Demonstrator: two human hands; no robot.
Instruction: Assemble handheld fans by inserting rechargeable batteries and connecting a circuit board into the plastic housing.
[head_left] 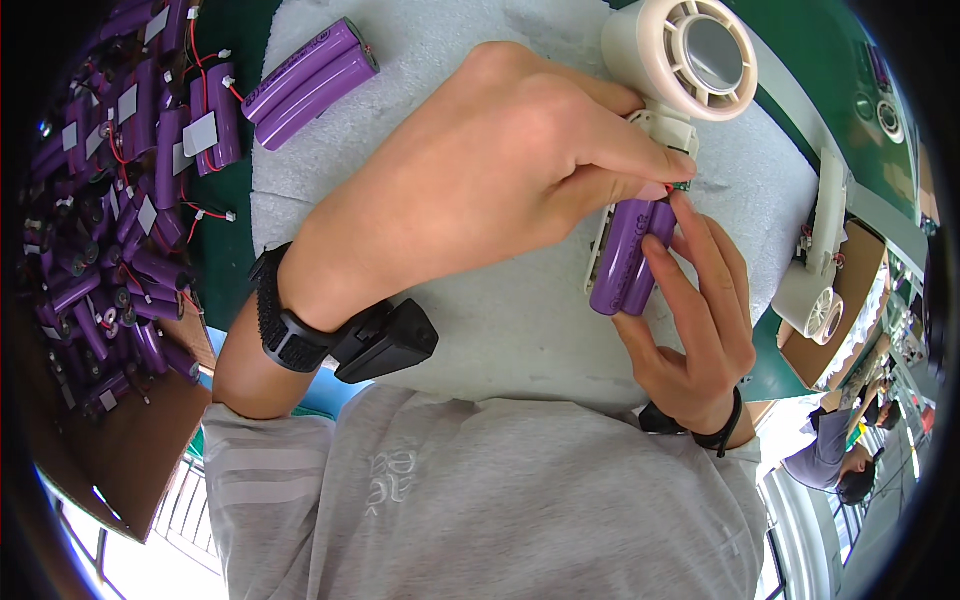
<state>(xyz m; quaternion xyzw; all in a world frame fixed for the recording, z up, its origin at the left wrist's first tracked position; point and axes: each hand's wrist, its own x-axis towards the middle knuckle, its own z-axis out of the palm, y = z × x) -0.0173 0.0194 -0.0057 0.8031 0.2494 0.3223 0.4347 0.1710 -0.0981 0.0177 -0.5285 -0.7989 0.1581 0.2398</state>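
Observation:
My right hand [702, 318] closes around a purple two-cell battery pack [628, 265], fingers along its right side and thumb at its lower end. The pack lies over the opened handle [592, 262] of a white handheld fan [648, 55], whose round head points away from me. My left hand [525, 150] reaches across from the left. Its thumb and index finger pinch together at the pack's upper end, next to a small green circuit board [683, 186] and a bit of red. What sits between those fingertips is mostly hidden.
White foam sheeting [450, 330] covers the green bench. Another purple battery pack [312, 82] lies on its upper left. A cardboard box [120, 450] full of wired packs stands at left. A second white fan [805, 300] lies near a carton [855, 300] at right. People work beyond.

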